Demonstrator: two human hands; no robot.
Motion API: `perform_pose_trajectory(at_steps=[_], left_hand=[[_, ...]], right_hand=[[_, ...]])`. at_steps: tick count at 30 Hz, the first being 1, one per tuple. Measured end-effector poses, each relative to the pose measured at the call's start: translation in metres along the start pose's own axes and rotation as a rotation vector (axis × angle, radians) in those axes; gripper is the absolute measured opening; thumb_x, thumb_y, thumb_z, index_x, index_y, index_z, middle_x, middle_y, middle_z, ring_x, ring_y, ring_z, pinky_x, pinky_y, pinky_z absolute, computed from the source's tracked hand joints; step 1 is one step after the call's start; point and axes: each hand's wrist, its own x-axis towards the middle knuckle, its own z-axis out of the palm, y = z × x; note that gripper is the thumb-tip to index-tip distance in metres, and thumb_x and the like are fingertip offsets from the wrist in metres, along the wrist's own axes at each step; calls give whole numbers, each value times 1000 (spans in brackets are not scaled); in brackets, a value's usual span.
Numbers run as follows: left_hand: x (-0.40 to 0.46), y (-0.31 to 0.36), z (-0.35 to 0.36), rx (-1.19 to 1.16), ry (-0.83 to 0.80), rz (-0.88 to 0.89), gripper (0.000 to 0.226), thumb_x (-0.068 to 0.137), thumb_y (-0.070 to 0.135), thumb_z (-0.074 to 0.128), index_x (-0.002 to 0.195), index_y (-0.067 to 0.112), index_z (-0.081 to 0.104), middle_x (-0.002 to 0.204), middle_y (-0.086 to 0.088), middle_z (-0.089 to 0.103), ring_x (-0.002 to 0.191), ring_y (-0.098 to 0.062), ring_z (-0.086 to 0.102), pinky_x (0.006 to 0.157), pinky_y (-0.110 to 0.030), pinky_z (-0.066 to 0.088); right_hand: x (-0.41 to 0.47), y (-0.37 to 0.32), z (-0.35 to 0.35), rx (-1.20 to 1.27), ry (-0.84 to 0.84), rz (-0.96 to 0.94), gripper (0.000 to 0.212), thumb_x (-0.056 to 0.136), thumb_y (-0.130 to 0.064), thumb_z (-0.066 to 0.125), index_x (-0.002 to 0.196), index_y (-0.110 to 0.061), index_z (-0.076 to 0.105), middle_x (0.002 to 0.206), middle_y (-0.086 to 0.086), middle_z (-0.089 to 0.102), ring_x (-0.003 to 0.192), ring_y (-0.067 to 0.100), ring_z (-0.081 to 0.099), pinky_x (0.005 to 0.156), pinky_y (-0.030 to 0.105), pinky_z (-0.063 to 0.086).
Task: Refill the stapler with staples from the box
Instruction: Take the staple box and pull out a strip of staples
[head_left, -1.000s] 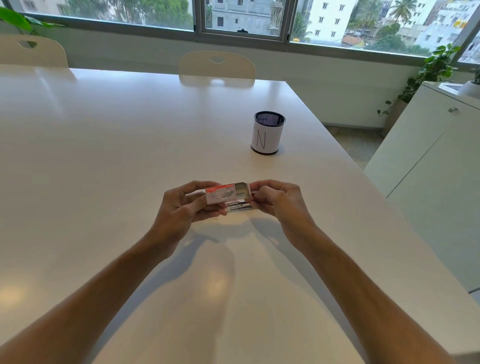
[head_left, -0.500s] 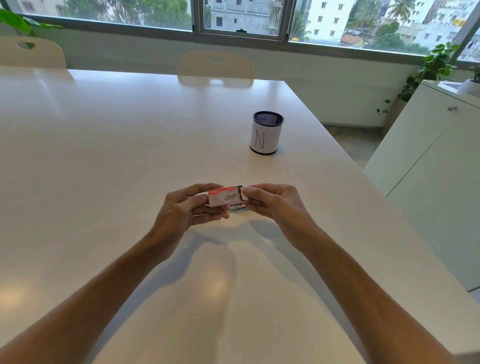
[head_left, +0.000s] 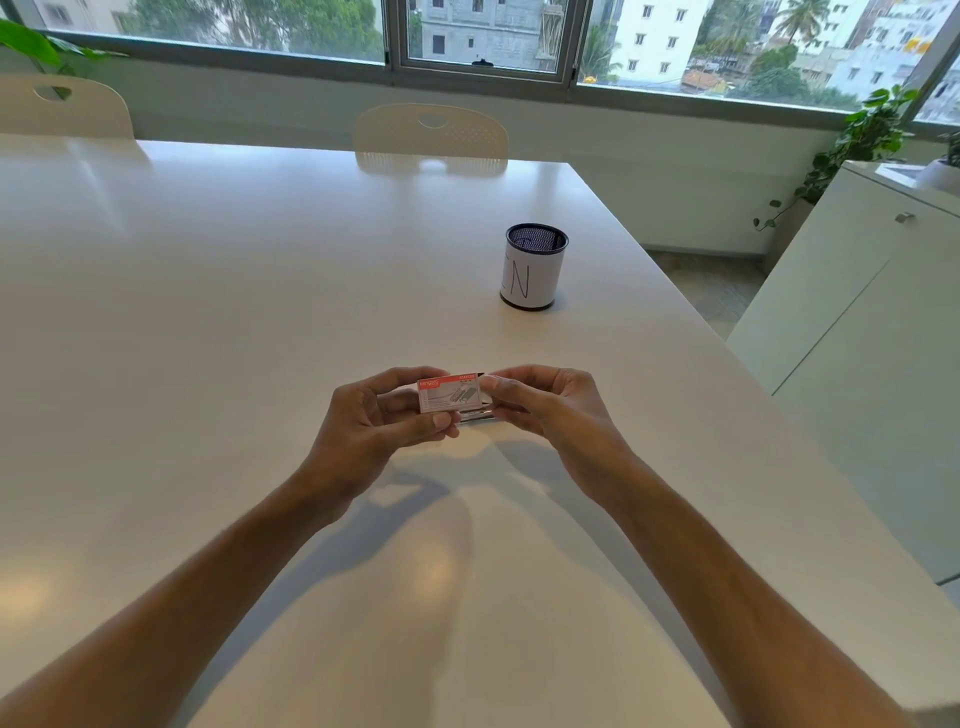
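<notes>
A small white staple box (head_left: 448, 394) with a red band along its top is held just above the white table (head_left: 208, 312), in the middle of the view. My left hand (head_left: 374, 421) grips its left end between thumb and fingers. My right hand (head_left: 550, 410) pinches its right end, where the inner tray is almost fully inside the sleeve. A thin shiny strip (head_left: 475, 414), seemingly staples, shows under the box between my fingers. No stapler is in view.
A dark mesh pen cup (head_left: 532, 267) wrapped in white paper marked "N" stands further back to the right. Two cream chairs (head_left: 431, 137) sit at the table's far side. A white cabinet (head_left: 857, 312) stands beyond the table's right edge.
The box's inner tray, which stuck out to the right, has slid back into the sleeve as my right hand pushed it left. Both hands stayed in place.
</notes>
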Motion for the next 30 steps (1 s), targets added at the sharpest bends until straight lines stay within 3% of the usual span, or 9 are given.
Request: perform_pose_trajectory(at_steps=[11,24,30], left_hand=[[0,0,1,9,34,24,42,66,11,79,107,13,72,98,-9,78,90,-26,75,76,-25,58],[1,-2,0,20,53,39,41,62,13,81,102,17,75,99,-7,78,92,-24,74,78,-25,59],[4,-3,-4,50,89,25,41,64,14,80,105,13,74,99,-8,78,88,-21,75,75,-24,58]], right_hand=[[-1,3,2,-28,38,-132,12,85,-15,75,91,-5,77,87,11,78,85,25,75,76,25,59],[-2,3,1,-121,35,-140,12,88,-6,69,97,-2,77,92,11,78,87,19,75,74,22,58],[0,2,2,-39,75,-136,12,89,-1,66,94,-2,77,87,10,78,81,15,74,75,20,56]])
